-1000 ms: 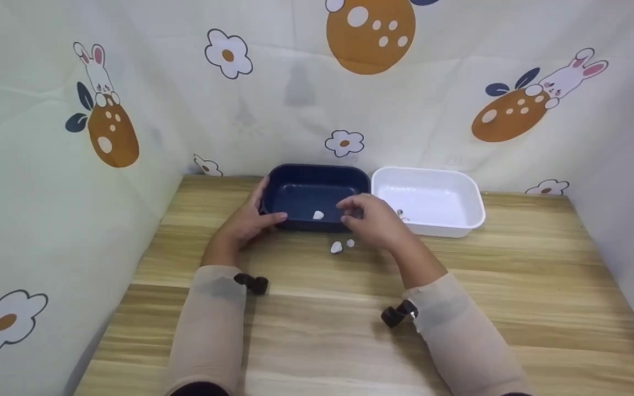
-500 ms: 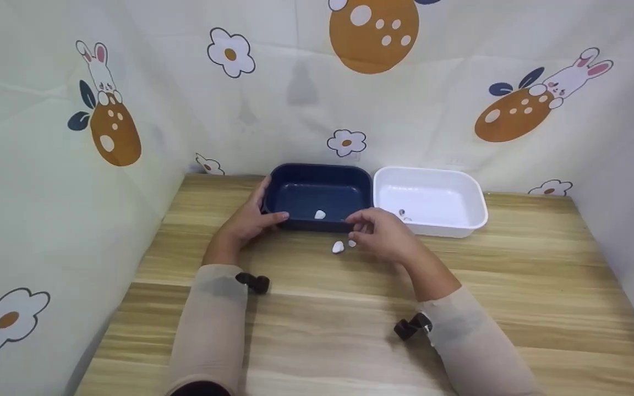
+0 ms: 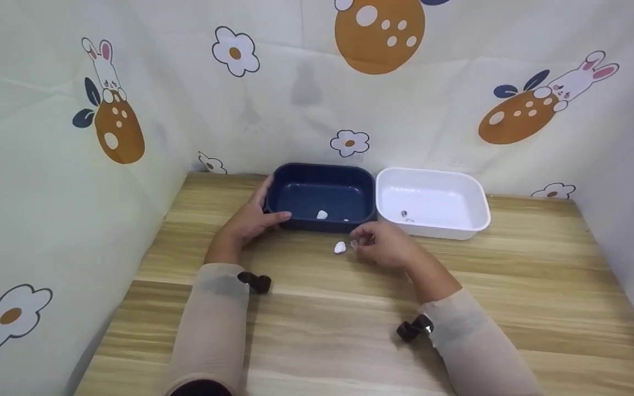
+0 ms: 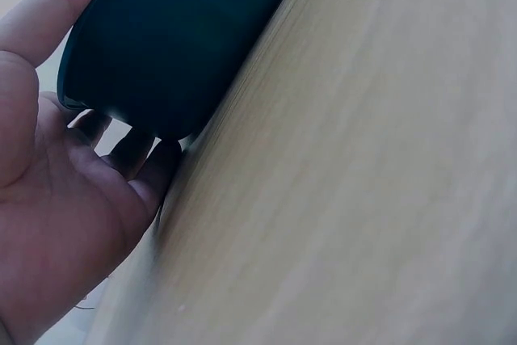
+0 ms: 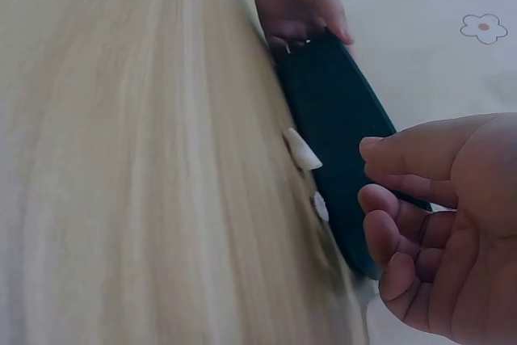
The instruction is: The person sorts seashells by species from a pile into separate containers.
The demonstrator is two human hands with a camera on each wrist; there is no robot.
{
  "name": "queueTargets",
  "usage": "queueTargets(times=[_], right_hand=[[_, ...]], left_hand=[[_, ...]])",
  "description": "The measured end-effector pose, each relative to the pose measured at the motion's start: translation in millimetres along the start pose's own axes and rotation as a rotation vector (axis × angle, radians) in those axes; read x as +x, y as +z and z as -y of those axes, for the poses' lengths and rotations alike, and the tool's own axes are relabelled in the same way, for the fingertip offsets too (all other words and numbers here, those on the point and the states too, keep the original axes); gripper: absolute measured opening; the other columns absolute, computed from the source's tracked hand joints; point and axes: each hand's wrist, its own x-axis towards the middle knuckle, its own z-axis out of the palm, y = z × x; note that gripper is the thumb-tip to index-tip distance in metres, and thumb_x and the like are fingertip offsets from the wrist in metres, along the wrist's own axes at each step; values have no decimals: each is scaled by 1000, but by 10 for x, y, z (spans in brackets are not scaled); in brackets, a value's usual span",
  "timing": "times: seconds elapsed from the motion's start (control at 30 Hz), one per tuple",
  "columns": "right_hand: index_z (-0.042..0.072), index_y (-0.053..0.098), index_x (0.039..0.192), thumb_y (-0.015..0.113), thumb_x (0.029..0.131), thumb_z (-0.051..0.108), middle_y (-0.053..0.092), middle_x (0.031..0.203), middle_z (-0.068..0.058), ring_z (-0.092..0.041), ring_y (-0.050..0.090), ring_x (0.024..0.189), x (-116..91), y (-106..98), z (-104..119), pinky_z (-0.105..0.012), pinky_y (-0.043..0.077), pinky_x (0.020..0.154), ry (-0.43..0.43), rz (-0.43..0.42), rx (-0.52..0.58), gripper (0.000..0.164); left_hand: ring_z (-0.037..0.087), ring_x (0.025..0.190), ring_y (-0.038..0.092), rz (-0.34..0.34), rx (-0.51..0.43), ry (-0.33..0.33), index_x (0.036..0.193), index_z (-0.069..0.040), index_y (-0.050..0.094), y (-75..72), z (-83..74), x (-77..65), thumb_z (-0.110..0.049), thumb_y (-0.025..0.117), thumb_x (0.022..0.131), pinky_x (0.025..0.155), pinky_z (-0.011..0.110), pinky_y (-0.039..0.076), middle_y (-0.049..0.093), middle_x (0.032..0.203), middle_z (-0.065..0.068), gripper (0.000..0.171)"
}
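Note:
My left hand (image 3: 251, 219) holds the left end of a dark blue container (image 3: 317, 226). Its thumb lies over the rim and its fingers go round the side, as the left wrist view (image 4: 81, 183) shows. Inside lie a white stone (image 3: 322, 215) and a tiny pale bit (image 3: 346, 221) behind the front rim. My right hand (image 3: 386, 245) is just above the table by the container's front right corner, beside a small pale disc-like stone (image 3: 354, 243). In the right wrist view its loosely bent fingers (image 5: 388, 236) hold nothing. A larger white stone (image 3: 340, 247) lies left of the small one.
A white container (image 3: 443, 233) stands directly right of the blue one, with a few small grey or clear pieces (image 3: 404, 214) in its near left part. Behind both rises a patterned cloth (image 3: 284, 126). The wooden table (image 3: 317, 330) stretches toward me.
My right hand has come down and back from over the blue container's front right edge to the small stone. The tiny pale bit in the container now shows. My left hand keeps its hold.

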Motion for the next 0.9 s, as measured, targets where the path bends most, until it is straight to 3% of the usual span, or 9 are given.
queueTargets(times=[0.37, 0.6, 0.9], right_hand=[[5, 77, 120, 78, 92, 13, 75, 92, -4, -11, 62, 80, 61, 93, -150, -28, 51, 73, -21, 21, -25, 29], [5, 78, 115, 77, 91, 11, 76, 91, -4, -11, 63, 81, 84, 125, -178, -29, 53, 75, -21, -12, -25, 25], [6, 78, 105, 77, 87, 8, 75, 88, -4, -12, 64, 80, 93, 152, -180, -28, 53, 73, -28, -28, -38, 18]], left_hand=[[28, 158, 24, 6, 30, 3, 172, -44, 9, -9, 2, 9, -27, 86, 91, 95, 38, 55, 3, 183, 0, 113], [34, 151, 36, 9, 13, -6, 171, -45, 9, -7, 6, 16, -25, 86, 92, 83, 34, 58, 3, 183, -1, 112], [34, 152, 33, 8, -6, 8, 172, -43, 8, 0, 20, 33, -22, 84, 92, 83, 34, 57, 4, 183, 0, 113]])
